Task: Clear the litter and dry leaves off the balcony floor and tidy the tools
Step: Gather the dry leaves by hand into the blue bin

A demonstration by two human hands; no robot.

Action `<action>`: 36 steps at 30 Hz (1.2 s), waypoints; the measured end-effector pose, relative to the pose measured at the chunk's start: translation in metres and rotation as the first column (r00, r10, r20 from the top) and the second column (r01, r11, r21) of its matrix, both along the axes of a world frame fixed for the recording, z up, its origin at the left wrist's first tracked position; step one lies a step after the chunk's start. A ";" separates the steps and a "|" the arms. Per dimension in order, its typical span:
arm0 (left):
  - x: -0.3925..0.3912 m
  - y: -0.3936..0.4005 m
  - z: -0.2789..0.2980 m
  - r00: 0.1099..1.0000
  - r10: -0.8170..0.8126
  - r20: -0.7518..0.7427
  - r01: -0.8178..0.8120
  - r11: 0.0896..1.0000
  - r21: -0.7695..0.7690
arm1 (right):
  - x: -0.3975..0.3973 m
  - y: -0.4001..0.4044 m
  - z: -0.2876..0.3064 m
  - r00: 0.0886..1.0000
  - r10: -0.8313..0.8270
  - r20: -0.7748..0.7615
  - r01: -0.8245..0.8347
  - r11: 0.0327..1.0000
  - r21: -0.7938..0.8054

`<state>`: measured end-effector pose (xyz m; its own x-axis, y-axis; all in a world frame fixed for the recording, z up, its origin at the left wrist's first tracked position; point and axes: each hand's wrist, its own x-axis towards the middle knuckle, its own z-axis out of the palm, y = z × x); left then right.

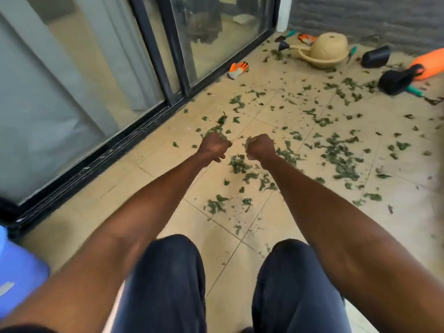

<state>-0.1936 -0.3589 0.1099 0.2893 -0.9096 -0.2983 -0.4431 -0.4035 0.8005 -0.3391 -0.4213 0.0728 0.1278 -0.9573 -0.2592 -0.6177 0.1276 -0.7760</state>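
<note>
On the balcony floor (168,212) | left hand (214,147) and right hand (260,147) both clenched, leaf bits visible in right | dry leaves (341,159) scattered ahead, densest rightward, nearer right hand

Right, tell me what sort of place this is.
Most likely a home balcony: tiled floor running along a sliding glass door, with an overturned plant pot, gardening gloves and scattered leaves.

My two fists, left hand (214,145) and right hand (260,147), two orange gloves (237,69) far ahead of my fingers, two black pots (395,79), one beige pot (330,48), leaves (338,155) past counting
</note>
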 end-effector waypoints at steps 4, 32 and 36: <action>0.010 -0.019 -0.016 0.985 -0.138 0.103 0.135 0.990 0.030 | 0.028 -0.015 -0.026 0.988 0.135 -0.074 -0.137 0.990 -0.029; 0.118 0.052 -0.252 0.322 0.786 -0.528 -0.790 0.530 0.308 | 0.129 0.082 -0.270 0.224 0.788 -0.573 -0.975 0.172 -0.143; 0.109 0.060 -0.254 0.319 0.786 -0.529 -0.772 0.540 0.337 | 0.098 0.077 -0.273 0.263 0.672 -0.692 -0.963 0.136 -0.234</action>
